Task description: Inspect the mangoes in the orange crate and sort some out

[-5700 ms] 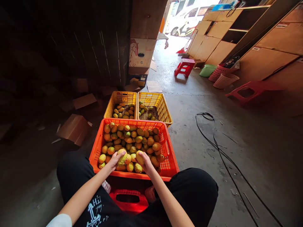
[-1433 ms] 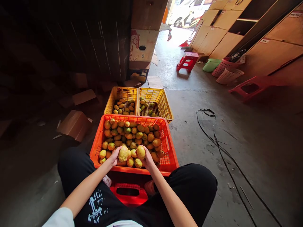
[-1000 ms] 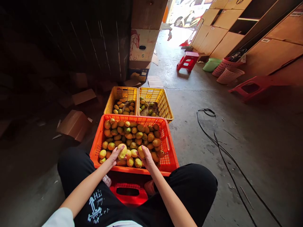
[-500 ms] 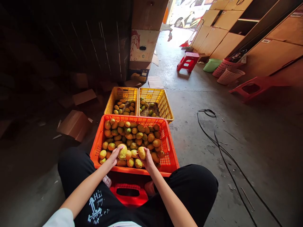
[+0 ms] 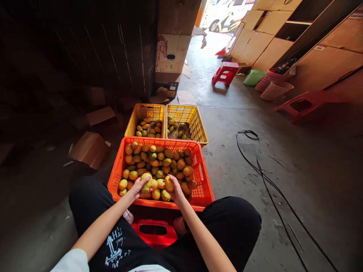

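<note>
My left hand is closed round a lumpy yellow-green lemon, thumb on top. In my right hand is a smoother, orange-yellow lemon, gripped between thumb and fingers. Both hands are over the near side of a red-orange plastic crate. Many oval fruits, lemon-like and ranging from green to orange, lie in that crate, such as a yellow one between my hands. My fingers' undersides are partly hidden.
Two yellow crates, a left one and a right one, touch the red crate's far side and hold fewer fruits. A red stool, black cable and cardboard box are on the floor. Stacked cartons line the right.
The lemon in my left hand has turned, and those fingers now show further beneath it. The right-hand lemon has turned and shifted slightly left. The crates have stayed put.
</note>
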Demonstrator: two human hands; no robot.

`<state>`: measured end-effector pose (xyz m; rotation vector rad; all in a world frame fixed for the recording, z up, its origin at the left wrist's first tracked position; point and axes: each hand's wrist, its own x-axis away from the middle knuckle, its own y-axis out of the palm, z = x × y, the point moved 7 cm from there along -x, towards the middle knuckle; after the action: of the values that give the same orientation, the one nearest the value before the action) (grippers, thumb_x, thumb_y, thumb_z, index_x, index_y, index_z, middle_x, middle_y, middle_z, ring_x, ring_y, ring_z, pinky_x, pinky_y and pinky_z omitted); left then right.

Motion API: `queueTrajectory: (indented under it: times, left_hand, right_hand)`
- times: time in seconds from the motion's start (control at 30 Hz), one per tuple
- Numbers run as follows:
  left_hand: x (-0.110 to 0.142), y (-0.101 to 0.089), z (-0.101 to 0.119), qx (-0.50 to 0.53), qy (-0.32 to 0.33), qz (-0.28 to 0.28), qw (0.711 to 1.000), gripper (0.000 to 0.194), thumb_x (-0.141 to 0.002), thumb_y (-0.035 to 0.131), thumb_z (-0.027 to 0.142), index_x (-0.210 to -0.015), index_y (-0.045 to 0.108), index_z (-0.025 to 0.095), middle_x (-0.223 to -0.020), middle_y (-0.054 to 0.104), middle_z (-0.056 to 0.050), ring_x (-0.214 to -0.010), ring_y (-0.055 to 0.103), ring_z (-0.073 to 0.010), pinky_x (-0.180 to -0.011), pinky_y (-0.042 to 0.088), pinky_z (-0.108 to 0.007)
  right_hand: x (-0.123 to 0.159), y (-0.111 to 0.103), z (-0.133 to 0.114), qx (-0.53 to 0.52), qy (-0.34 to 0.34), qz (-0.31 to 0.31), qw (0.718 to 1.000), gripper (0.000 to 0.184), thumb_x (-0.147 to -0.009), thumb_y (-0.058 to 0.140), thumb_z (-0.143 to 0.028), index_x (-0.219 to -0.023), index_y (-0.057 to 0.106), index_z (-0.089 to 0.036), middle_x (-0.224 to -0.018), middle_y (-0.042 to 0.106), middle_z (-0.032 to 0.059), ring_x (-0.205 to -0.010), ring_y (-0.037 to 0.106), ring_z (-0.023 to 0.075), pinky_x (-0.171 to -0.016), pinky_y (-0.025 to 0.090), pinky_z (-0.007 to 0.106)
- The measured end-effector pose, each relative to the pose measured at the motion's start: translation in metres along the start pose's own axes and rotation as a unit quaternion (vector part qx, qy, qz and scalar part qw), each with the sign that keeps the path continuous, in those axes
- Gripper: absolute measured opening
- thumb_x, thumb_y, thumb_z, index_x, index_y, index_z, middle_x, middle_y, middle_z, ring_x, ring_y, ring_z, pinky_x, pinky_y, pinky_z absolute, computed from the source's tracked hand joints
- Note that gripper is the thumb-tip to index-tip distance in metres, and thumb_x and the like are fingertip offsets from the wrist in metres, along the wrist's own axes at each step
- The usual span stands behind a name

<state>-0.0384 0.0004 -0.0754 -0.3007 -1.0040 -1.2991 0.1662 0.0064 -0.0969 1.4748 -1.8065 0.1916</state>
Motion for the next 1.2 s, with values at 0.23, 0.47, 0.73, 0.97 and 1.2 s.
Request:
queueTrajectory:
  times: [0.23,0.47,0.73,0.97,1.2]
  left_hand:
    - [-0.001,-0.003,0.000,0.061,-0.013,0.016,0.998,0.029,-0.081,0.086,0.025,-0.099,0.062,0.022,-0.096,0.072,-0.006,-0.101,0.073,-0.0312,-0.085,0.065,-0.048]
    - [-0.003,-0.002,-0.002,0.055,-0.026,0.012,0.998,0.018,-0.087,0.079,0.025,-0.098,0.065,0.019,-0.086,0.071,-0.006,-0.094,0.074,-0.0272,-0.078,0.064,-0.036]
    - [0.000,0.002,-0.006,0.007,-0.047,-0.020,0.999,0.031,-0.086,0.084,0.028,-0.103,0.060,0.019,-0.086,0.073,-0.003,-0.073,0.073,-0.0207,-0.065,0.062,-0.031]
    - [0.000,0.004,-0.006,0.032,-0.045,-0.024,0.998,0.034,-0.088,0.080,0.040,-0.109,0.063,0.018,-0.093,0.076,-0.009,-0.081,0.077,-0.0240,-0.069,0.065,-0.034]
    - [0.011,0.009,0.000,0.059,-0.052,0.006,0.997,0.034,-0.098,0.067,0.043,-0.118,0.066,0.016,-0.090,0.077,-0.010,-0.082,0.075,-0.0261,-0.068,0.064,-0.034]
  right_hand:
    - [-0.003,-0.003,0.003,-0.037,0.028,0.005,0.999,0.065,-0.057,0.090,-0.051,-0.111,0.062,-0.028,-0.084,0.076,0.0012,-0.071,0.069,0.0205,-0.053,0.040,0.023]
    - [0.000,-0.002,-0.001,-0.005,0.003,0.005,1.000,0.058,-0.058,0.090,-0.049,-0.107,0.068,-0.027,-0.087,0.072,-0.0004,-0.071,0.071,0.0198,-0.054,0.044,0.024]
    - [0.004,0.004,0.005,0.028,0.029,-0.026,0.999,0.053,-0.054,0.093,-0.046,-0.097,0.071,-0.025,-0.082,0.073,0.0010,-0.068,0.073,0.0223,-0.055,0.050,0.028]
    - [0.000,0.009,0.009,0.035,0.012,-0.040,0.999,0.041,-0.062,0.085,-0.047,-0.094,0.072,-0.024,-0.074,0.071,0.0009,-0.065,0.074,0.0247,-0.055,0.054,0.032]
    - [-0.006,0.006,0.007,0.023,0.000,-0.018,1.000,0.029,-0.070,0.070,-0.050,-0.087,0.072,-0.026,-0.071,0.072,0.0031,-0.073,0.075,0.0278,-0.058,0.057,0.035]
